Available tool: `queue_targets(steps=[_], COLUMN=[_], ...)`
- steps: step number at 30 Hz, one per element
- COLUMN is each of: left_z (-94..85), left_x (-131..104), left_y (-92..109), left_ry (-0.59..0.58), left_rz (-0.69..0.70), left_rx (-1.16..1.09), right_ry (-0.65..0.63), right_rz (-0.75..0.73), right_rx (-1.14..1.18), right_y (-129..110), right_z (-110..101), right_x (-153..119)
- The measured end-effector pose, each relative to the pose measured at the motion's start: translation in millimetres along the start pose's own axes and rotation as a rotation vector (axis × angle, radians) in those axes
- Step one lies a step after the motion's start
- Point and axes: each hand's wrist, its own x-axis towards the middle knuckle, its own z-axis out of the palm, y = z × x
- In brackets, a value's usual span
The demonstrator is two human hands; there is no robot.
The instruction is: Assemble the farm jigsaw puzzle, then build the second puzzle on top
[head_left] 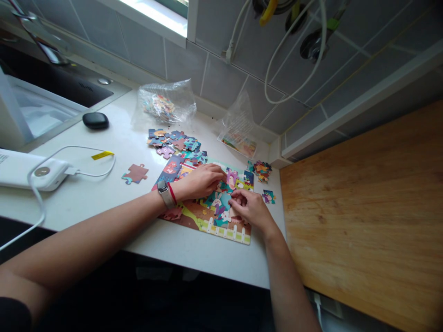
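A colourful jigsaw puzzle [202,216] with rabbits and a white fence lies on the white counter, under both of my hands. My left hand [204,180] reaches over its upper middle, fingers curled together with the tips down by a purple animal; what they hold, if anything, is hidden. From the right, my right hand [247,206] has thumb and fingers pinched at a teal puzzle piece [225,201] beside the white rabbit. Loose puzzle pieces [178,140] are heaped just behind the puzzle. One brown piece [135,174] lies apart at the left.
More pieces [262,170] sit at the right, with a single piece [269,197] nearer. Behind are a plastic bag of pieces [162,103] and another clear bag [238,131]. A black mouse-shaped object [96,121], white power bank [44,173] and cable stand left. A wooden board [363,207] borders the right.
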Motion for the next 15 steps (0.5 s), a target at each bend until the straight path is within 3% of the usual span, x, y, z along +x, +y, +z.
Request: queue_targets(steps=[15], left_z=[0.6], left_x=[0.1], left_y=[0.5], left_ry=[-0.022], left_rz=[-0.001], left_rx=[0.004], right_ry=[0.001], right_rz=[0.001], right_rx=[-0.005], right_y=[-0.6], right_z=[-0.5], right_x=[0.2])
